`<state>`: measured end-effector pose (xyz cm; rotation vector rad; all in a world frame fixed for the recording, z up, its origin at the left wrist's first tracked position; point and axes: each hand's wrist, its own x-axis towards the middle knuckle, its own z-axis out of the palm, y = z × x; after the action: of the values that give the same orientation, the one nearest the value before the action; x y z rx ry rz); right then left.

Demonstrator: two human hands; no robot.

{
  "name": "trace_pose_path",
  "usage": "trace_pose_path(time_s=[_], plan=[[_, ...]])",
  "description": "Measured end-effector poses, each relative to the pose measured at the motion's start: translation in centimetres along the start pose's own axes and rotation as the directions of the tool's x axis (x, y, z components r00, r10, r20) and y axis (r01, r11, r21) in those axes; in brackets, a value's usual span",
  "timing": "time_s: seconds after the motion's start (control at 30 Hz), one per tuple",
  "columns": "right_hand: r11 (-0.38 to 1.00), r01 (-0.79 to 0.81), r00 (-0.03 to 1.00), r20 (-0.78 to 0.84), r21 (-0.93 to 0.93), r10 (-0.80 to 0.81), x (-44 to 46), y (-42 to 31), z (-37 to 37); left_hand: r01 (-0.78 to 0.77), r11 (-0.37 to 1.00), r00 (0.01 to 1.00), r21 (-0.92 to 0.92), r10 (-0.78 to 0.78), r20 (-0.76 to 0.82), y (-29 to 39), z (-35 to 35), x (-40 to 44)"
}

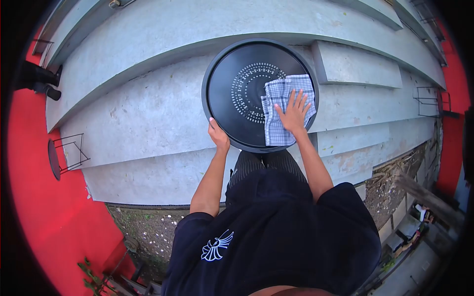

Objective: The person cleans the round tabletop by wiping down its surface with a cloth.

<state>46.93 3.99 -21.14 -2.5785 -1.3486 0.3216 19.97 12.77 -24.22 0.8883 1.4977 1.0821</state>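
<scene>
In front of my body is a round black tray (224, 86) with a raised rim and rings of pale dots around its middle. My left hand (218, 135) grips its lower-left edge, thumb on the rim, the other fingers largely hidden. On the tray's right side lies a blue-and-white checked cloth (274, 121), folded and a little rumpled. Flat on that cloth rests my right hand (294, 114), its fingers spread. What supports the tray from below is hidden.
Wide grey concrete steps (133, 113) surround me. A round dark stool (54, 159) with thin metal legs stands at left on red flooring (34, 197). At the upper left, another person's dark-clothed legs (42, 79) show. A raised concrete block (358, 64) sits right of the tray.
</scene>
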Motion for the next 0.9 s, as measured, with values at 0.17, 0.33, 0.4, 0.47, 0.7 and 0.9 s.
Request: trace_pose_path(time_s=[0.17, 0.33, 0.4, 0.47, 0.7, 0.9], plan=[[0.998, -0.040, 0.998, -0.050, -0.056, 0.037, 8.4, -5.5, -0.4, -0.001, 1.000, 1.000, -0.021, 0.001, 0.004, -0.4, -0.4, 0.4], [0.932, 0.356, 0.934, -0.001, -0.074, -0.357, 7.0, -13.5, 2.3, -0.047, 0.998, 0.999, -0.043, 0.047, -0.014, 0.5, 0.2, 0.0], [0.889, 0.454, 0.891, 0.004, -0.064, -0.454, 3.9, -13.1, 2.2, -0.027, 0.999, 1.000, -0.040, 0.027, -0.003, -1.1, -0.2, 0.5], [0.804, 0.583, 0.791, 0.141, 0.119, -0.595, 1.3, -12.2, 0.9, -0.045, 0.997, 0.999, -0.067, 0.044, -0.015, -0.8, 0.1, 0.5], [0.951, 0.299, 0.954, 0.008, 0.083, -0.301, 4.8, -0.6, -1.3, -0.001, 1.000, 1.000, -0.007, 0.001, 0.001, 0.6, 0.1, 0.2], [0.986, 0.161, 0.986, 0.045, 0.030, -0.162, 6.7, -1.4, -1.1, 0.025, 1.000, 1.000, -0.001, -0.025, 0.003, 0.4, -0.3, 0.1]])
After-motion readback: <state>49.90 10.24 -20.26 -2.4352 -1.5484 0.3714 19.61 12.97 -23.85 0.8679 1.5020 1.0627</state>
